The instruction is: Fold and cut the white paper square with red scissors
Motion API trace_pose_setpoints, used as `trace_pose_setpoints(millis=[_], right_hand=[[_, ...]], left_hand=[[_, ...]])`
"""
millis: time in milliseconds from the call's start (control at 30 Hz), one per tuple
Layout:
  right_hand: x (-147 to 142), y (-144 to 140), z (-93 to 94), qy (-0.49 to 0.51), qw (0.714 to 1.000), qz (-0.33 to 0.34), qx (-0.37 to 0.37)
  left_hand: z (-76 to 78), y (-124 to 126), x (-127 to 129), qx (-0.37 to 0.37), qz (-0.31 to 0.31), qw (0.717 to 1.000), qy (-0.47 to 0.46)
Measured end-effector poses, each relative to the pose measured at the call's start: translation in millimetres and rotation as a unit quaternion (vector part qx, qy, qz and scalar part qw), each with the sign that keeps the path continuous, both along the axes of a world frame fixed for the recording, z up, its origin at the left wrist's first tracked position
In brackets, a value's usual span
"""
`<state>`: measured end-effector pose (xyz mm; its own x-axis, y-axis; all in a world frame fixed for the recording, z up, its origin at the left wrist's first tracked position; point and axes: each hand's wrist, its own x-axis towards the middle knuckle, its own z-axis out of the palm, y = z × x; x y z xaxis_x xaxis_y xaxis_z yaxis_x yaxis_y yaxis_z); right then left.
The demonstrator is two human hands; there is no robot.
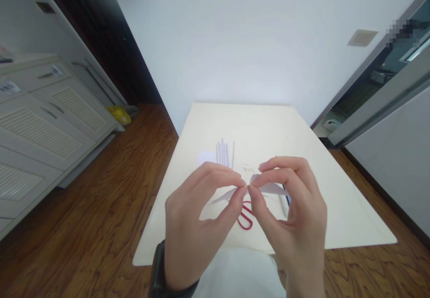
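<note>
Landmark: scissors with red looped handles [247, 217] on a cream-white table [349, 217]; their blades are hidden.
White paper piece, thin and folded-looking [268, 189]: raised in your fingertips, just beyond the scissors' handles.
Paper's long axis: side to side; the left end slants down and toward you, the right end points right, dipping slightly.
Writing: white labels with dark marks [9, 87] on a pale cabinet, well left of the scissors, too blurred to read.
Your left hand [201, 222]: thumb and forefinger closed on the paper, other fingers curled; a black band [158, 266] circles the wrist.
Your right hand [292, 208]: thumb and forefinger pinching the paper close beside the left fingertips, another finger arched above.
Beyond the scissors: slim white sticks [225, 155] pointing away from you, a pale flat sheet [206, 157] left of them, small cream scraps [248, 168] to their right.
Right of the scissors: a slim white-and-dark object [284, 202], partly covered by your right hand; I cannot tell what it is.
</note>
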<state>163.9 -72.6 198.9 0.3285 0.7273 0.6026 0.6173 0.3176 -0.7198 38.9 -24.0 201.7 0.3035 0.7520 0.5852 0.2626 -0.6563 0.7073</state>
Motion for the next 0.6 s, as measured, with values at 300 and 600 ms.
trace_pose_setpoints(millis=[300,600], right_hand=[[-4.5,-0.6,-1.2,0.001,0.999,0.008,0.045],[6.9,-9.2,6.2,0.03,0.994,0.101,0.012]], left_hand=[[-1.3,-7.8,6.2,0.024,0.029,0.997,-0.061],[-0.4,-4.4,-3.2,-0.045,-0.04,0.995,-0.082]])
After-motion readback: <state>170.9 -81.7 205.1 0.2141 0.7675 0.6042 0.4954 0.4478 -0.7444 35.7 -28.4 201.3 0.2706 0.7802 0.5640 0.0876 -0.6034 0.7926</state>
